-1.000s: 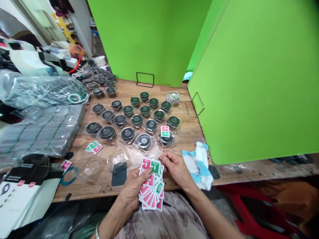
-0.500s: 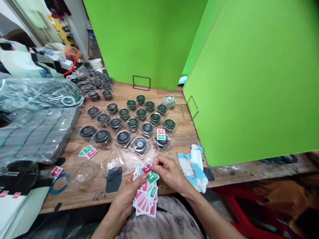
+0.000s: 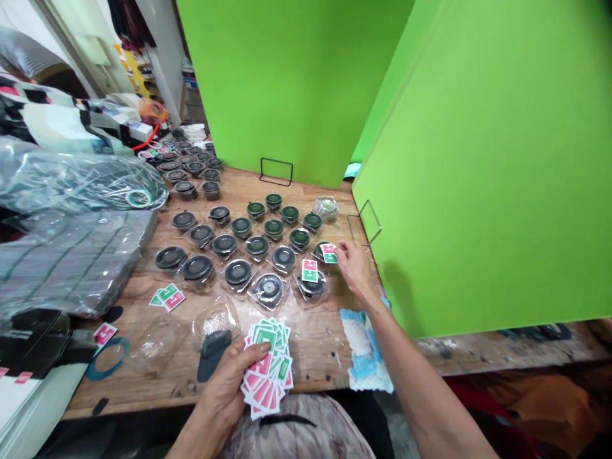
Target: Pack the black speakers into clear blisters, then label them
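My left hand holds a fanned bunch of red and green cards at the table's front edge, thumb on top. Farther out to the right, my right hand has its fingers pinched at the edge of a red-and-green card, which lies over a dark-lidded cup at the right end of its row. A similar card rests on the lid of the neighbouring cup. Several more lidded cups in clear plastic, such as a front one, stand in rows across the table.
Loose cards, a clear plastic shell and a blue ring lie at the left. Green panels with wire stands rise behind and right. A blue-white cloth lies under my right forearm.
My right hand has moved from the bunch of cards forward and right to the cup, bringing a card there. My left hand keeps the bunch. The view has shifted slightly.
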Motion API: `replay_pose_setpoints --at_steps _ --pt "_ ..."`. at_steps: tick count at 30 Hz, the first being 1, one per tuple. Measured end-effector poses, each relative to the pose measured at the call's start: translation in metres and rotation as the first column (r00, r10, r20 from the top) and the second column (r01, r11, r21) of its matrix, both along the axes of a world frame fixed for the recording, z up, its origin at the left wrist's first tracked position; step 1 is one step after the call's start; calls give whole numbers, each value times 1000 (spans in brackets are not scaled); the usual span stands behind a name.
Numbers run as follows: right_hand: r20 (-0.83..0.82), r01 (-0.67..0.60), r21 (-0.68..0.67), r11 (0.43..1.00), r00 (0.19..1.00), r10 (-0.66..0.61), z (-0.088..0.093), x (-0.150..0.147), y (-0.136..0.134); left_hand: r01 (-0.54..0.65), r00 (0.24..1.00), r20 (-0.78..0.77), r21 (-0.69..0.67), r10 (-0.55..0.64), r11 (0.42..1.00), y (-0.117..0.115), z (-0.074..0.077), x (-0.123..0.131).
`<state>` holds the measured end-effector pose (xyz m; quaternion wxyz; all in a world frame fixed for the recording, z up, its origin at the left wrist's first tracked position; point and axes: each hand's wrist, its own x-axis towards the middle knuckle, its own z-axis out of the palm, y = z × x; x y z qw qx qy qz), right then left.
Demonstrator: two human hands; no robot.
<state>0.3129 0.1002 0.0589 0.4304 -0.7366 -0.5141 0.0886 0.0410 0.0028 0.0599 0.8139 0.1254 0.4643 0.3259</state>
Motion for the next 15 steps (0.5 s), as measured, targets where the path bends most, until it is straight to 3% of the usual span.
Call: replay_pose_setpoints --at_steps 4,7,11,15 --pt "84 -68 10 998 994 67 0 -21 -46 -19 998 55 -85 24 996 3 1 -1" --pt "270 -91 -42 995 958 99 -7 -22 -62 -40 998 41 -119 45 992 4 2 1" --pt "514 -79 -185 980 842 165 -12 -8 -42 -54 998 30 -127 58 990 5 0 3" --pt "554 -127 -266 955 791 260 -13 -2 -17 -102 995 5 -123 104 987 5 -3 -1"
